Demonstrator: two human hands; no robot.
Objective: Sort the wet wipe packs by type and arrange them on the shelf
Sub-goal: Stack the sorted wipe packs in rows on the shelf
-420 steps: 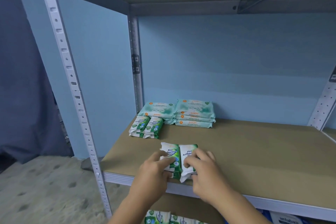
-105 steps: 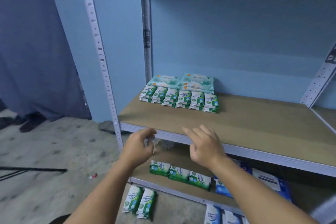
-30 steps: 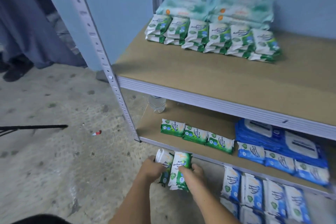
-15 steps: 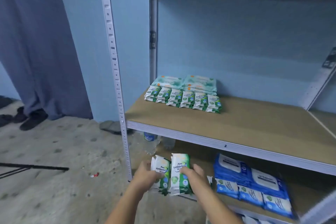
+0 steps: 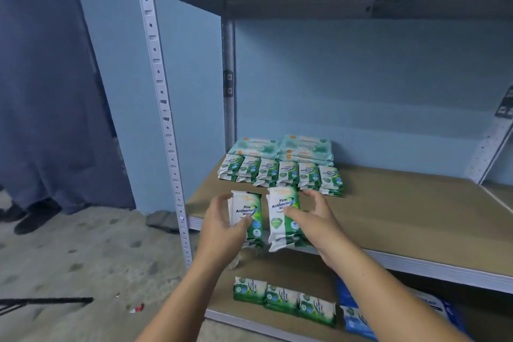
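Nearest the viewer, on the lower shelf [image 5: 277, 266], three green-and-white packs [image 5: 283, 300] lie in a row at the front edge, with blue packs [image 5: 358, 316] just beside them on the right. A red scrap [image 5: 137, 308] lies on the concrete floor [image 5: 69, 258] to the left.

Above these, the left hand [image 5: 224, 226] grips the left Pine Antibacterial Wipes packs [image 5: 245, 211], thumb across the front and fingers curled round the far edge. The right hand [image 5: 313, 219] grips the right Pine Antibacterial Wipes packs [image 5: 283, 211] in the same manner. The two bundles stand side by side, a narrow gap between them, at the front edge of the middle shelf [image 5: 402, 219]; whether they touch the board cannot be told.

Farther back on that shelf, six small stacks of the same green packs form a sorted row [image 5: 280, 175]. Directly behind, touching the row, two piles of larger pale teal packs [image 5: 280, 147] sit against the blue wall [image 5: 361, 78], near the rear left upright [image 5: 229, 78]. The perforated front post [image 5: 163, 108] stands at left.
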